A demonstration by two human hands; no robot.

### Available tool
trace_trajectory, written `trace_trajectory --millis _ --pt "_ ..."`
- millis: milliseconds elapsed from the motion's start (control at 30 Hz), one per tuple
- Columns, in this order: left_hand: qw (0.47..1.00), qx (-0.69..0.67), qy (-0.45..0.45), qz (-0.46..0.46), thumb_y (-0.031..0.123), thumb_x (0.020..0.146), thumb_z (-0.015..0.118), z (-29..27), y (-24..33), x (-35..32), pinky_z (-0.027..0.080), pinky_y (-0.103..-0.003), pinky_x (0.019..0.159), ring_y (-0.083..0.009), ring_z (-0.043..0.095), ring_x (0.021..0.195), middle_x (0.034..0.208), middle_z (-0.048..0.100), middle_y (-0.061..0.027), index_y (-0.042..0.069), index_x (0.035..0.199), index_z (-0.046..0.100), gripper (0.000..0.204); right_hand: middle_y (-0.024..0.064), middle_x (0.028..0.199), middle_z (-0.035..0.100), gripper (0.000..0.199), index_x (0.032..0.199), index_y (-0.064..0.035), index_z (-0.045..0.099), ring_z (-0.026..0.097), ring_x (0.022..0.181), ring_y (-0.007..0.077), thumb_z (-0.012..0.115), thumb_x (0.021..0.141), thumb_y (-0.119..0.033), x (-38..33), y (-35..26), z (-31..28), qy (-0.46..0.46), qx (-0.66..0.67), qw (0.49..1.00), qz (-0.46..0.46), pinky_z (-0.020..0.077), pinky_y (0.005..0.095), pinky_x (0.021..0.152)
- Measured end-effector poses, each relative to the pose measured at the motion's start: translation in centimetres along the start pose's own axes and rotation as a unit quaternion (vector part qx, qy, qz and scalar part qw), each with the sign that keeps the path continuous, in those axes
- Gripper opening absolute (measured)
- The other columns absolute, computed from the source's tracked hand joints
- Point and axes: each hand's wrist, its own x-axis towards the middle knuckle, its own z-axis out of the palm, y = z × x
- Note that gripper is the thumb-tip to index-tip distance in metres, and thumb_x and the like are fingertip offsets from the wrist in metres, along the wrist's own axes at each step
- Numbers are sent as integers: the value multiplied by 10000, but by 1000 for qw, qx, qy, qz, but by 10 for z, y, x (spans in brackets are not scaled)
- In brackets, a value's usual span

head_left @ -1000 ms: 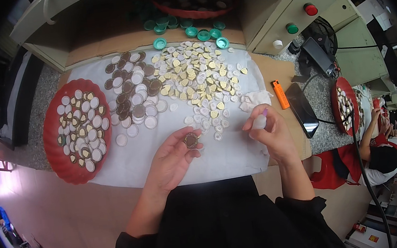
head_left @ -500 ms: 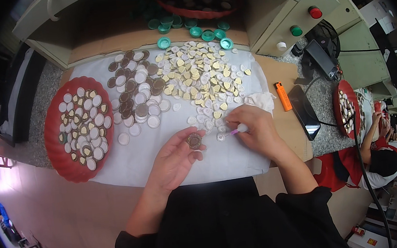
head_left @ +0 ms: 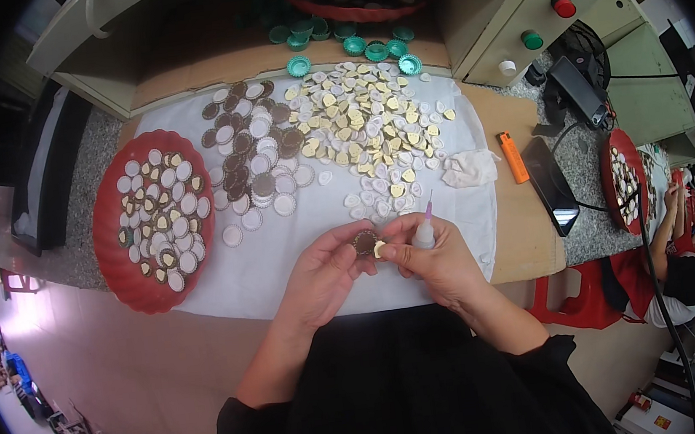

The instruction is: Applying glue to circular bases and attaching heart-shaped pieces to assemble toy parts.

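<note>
Between the fingertips of my left hand [head_left: 320,275] is a brown round disc with a beaded rim [head_left: 364,241]. My right hand [head_left: 446,266] pinches a small pale-gold piece [head_left: 380,249] against the disc's right side. That same hand also holds a small translucent bottle [head_left: 424,235] with a thin purple needle tip pointing up. Just beyond my hands spreads a heap of small gold and white pieces [head_left: 362,118]. To its left lie overlapping brown and white scalloped discs [head_left: 260,150], several brown side up.
A red scalloped tray [head_left: 121,283] of discs stands at the left. Green cups [head_left: 299,67] sit at the back under a shelf. On the right are a crumpled tissue [head_left: 471,168], an orange lighter [head_left: 514,157] and a dark phone-like device [head_left: 549,187]. A co-worker [head_left: 683,266] sits further right.
My right hand has come left and nearer with a small gold piece, meeting the disc in my left hand. The bottle's needle has swung from pointing left to pointing up.
</note>
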Motion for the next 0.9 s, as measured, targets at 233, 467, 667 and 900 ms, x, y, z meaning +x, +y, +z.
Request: trace_trajectory --millis 233,467,667,900 --pt "999 35 -6 12 115 840 462 1 -4 -1 406 -272 729 -151 497 867 1011 516 -90 -14 1120 430 310 16 627 505 254 836 -60 459 416 503 57 660 683 -40 0 0 3 -12 -21 999 -44 316 169 440" --pt "999 50 0 15 112 832 476 2 -4 -1 386 -250 694 -135 464 760 956 518 -71 -18 1111 439 310 33 705 500 216 838 -6 463 480 682 84 628 699 8 0 -2 4 -8 -20 1000 -17 394 196 613" --pt "998 56 11 8 104 830 479 1 -5 -1 380 -235 673 -128 452 739 944 521 -69 -24 1107 452 307 14 688 481 226 815 -29 472 443 608 67 658 686 -37 3 2 4 16 -48 999 -17 358 186 526" --pt "993 108 23 31 56 832 457 4 -6 -2 394 -247 668 -128 473 770 928 537 -72 -24 1102 480 283 11 683 481 251 849 -23 502 431 558 55 676 671 -58 4 -2 7 34 -72 997 -1 330 174 445"
